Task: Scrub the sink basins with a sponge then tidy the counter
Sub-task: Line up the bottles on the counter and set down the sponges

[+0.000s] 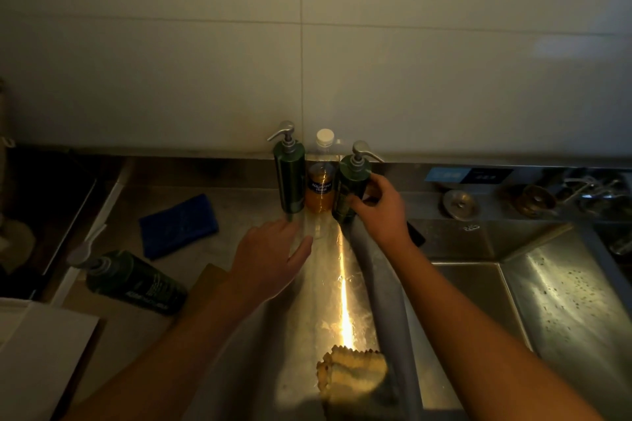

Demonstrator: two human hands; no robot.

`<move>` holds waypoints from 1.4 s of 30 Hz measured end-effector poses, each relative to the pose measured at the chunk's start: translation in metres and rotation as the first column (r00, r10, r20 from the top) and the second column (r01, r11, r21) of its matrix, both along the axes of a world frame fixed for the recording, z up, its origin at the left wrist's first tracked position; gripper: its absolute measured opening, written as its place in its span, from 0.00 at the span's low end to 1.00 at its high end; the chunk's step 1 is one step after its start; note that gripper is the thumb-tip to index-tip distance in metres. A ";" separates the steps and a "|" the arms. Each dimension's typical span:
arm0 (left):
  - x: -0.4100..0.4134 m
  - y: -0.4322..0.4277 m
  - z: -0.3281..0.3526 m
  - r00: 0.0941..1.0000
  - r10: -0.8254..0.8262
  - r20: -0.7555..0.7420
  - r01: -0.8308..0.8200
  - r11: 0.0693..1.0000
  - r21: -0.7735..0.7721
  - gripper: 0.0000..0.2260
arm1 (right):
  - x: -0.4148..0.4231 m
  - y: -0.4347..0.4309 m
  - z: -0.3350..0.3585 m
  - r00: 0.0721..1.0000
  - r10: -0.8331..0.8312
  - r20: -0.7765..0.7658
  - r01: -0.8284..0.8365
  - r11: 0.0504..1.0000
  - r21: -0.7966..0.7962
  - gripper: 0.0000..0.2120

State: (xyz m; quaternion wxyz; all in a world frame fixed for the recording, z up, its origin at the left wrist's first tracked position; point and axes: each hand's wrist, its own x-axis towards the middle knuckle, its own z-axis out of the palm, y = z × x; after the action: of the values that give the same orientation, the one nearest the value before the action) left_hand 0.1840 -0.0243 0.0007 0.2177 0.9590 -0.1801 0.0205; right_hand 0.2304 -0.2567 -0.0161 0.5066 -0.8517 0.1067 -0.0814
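step in hand: looks like the tidying part, lining bottles up along the back wall of the worktop (239, 205).
right hand (383, 212): fingers (376, 183) and thumb curl round the body of the green pump bottle (349, 188), gripping it about mid-height.
left hand (270, 256): fingers (285, 225) straight and spread, holding nothing, their tips just short of the foot of the second pump bottle (290, 178).
between the fingers: a clear bottle of amber liquid (319, 188) with a white cap stands between the two pump bottles, close to both.
sponge (352, 371): yellow, lying loose well behind both sets of fingers, toward the person, in nobody's grip.
sink basin (564, 301): off to the outer side of the right fingers, speckled with bits.
left of the left fingers: a blue cloth (178, 225) and a toppled green bottle (136, 280).
doing it well: set the gripped bottle down upright and square to the row, easing the thumb off only once the base sits flat; let the open left fingers steady the neighbours so the amber bottle is not knocked.
likely after: stand up the toppled bottle, fold the cloth.
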 end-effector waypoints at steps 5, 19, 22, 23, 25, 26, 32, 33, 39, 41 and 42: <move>-0.016 0.008 0.005 0.999 -0.026 -0.033 0.026 1.000 -0.007 0.30 | -0.032 0.005 0.005 0.999 -0.021 -0.028 0.022 0.999 0.037 0.29; -0.065 0.048 -0.014 0.932 -0.284 0.225 0.286 0.958 0.027 0.25 | -0.166 0.063 0.026 0.991 -0.120 -0.051 0.120 0.993 -0.004 0.27; -0.075 0.056 -0.034 0.760 -0.447 0.471 0.359 0.894 0.270 0.15 | -0.192 0.069 0.023 0.987 -0.143 -0.067 0.143 0.990 -0.015 0.25; -0.080 0.058 -0.034 0.712 -0.478 0.515 0.376 0.878 0.296 0.12 | -0.201 0.071 0.021 0.986 -0.149 -0.075 0.149 0.989 -0.010 0.25; -0.094 0.060 -0.035 0.683 -0.463 0.564 0.381 0.886 0.265 0.08 | -0.219 0.071 0.015 0.983 -0.162 -0.090 0.163 0.987 -0.001 0.24; -0.102 0.060 -0.038 0.688 -0.450 0.569 0.381 0.892 0.244 0.06 | -0.227 0.070 0.012 0.981 -0.164 -0.099 0.164 0.986 -0.003 0.23; -0.138 0.046 -0.053 0.816 -0.357 0.455 0.349 0.931 0.104 0.13 | -0.262 0.053 -0.016 0.966 -0.186 -0.178 0.170 0.980 -0.101 0.22; -0.146 0.042 -0.049 0.889 -0.299 0.347 0.309 0.951 0.026 0.18 | -0.266 0.048 -0.022 0.959 -0.200 -0.199 0.175 0.975 -0.137 0.23; -0.185 0.013 -0.041 0.980 -0.198 -0.029 0.198 0.980 -0.018 0.30 | -0.291 0.019 -0.047 0.919 -0.224 -0.324 0.173 0.969 -0.179 0.25; -0.193 0.002 -0.048 0.982 -0.171 -0.082 0.170 0.985 -0.027 0.26 | -0.295 0.011 -0.052 0.908 -0.191 -0.373 0.140 0.977 -0.158 0.24; -0.197 -0.002 -0.053 0.981 -0.161 -0.106 0.159 0.987 -0.028 0.24 | -0.296 0.008 -0.055 0.901 -0.175 -0.396 0.121 0.980 -0.158 0.24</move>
State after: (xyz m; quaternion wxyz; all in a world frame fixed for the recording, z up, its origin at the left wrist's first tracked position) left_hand -0.0129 -0.0267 -0.0520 0.2371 0.9390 -0.2446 -0.0472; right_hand -0.0651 -0.2490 -0.0707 0.4093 -0.8702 0.2692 0.0530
